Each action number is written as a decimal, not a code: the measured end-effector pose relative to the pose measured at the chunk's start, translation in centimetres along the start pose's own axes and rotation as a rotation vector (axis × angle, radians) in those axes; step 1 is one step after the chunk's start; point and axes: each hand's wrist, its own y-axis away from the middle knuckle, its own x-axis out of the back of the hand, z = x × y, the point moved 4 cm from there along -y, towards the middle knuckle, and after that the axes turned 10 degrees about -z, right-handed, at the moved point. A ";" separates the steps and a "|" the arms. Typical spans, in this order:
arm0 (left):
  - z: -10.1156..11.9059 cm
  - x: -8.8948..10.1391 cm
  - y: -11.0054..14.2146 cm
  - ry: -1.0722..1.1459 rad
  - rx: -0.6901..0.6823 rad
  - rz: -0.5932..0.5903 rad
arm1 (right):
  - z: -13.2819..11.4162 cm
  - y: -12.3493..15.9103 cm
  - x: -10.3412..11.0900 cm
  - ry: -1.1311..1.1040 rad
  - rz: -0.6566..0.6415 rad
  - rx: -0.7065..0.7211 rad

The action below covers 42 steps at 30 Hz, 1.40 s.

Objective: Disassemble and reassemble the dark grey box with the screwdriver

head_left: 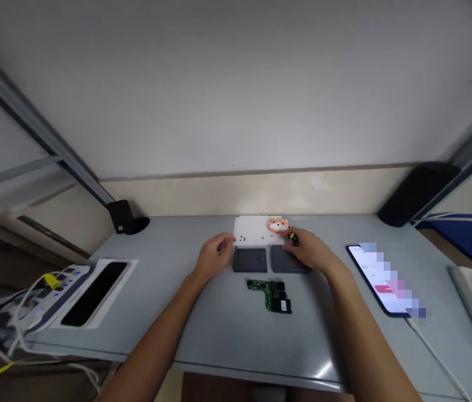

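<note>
"Where were the fingers of the right hand (310, 249)?"

"Beyond the green circuit board (268, 297) and to its right, curled closed around a small yellow-and-black tool (293, 239). The thumb was over the far edge of a grey case piece (290, 260), though I couldn't tell whether it touched."

"And the left hand (214, 257)?"

"Beyond the board too, but to its left. Thumb and forefinger were drawn close together at the tips; I couldn't tell if they pinched anything."

"What lay between the hands?"

"Just beyond the board and slightly left of it, a second grey case piece (250, 260), beside the first. Farther beyond the board, a white sheet (255, 226) with tiny dark bits (242, 239) on it, too small to make out. An orange-and-white animal-face item (278, 225) sat at the sheet's right end, near the right fingertips."

"Farther out?"

"Well right of the board, a lit phone (376, 274) with a cable (437, 354). Well left of it, a black-screened device (96, 293), then a power strip (66, 287). The board itself lay flat on the grey table (215, 329), apart from both hands."
</note>
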 end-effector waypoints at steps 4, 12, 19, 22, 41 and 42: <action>-0.9 -0.3 0.9 0.033 0.150 -0.108 | 0.4 -0.1 -0.2 0.042 0.028 0.014; 0.3 -1.4 0.9 0.036 0.132 -0.247 | 0.1 -0.5 -0.4 0.059 -0.010 0.049; -0.2 -1.2 1.0 0.067 0.147 -0.247 | -1.1 -1.4 0.2 0.200 -0.064 0.058; -0.1 -1.3 1.0 0.056 0.134 -0.245 | -1.1 -1.0 0.0 0.208 -0.068 0.056; 0.0 -1.3 1.2 0.003 0.125 -0.226 | -1.0 -0.2 -1.1 0.264 -0.010 0.115; 0.0 -1.2 1.2 0.000 0.129 -0.226 | -1.1 -0.2 -1.1 0.267 -0.009 0.111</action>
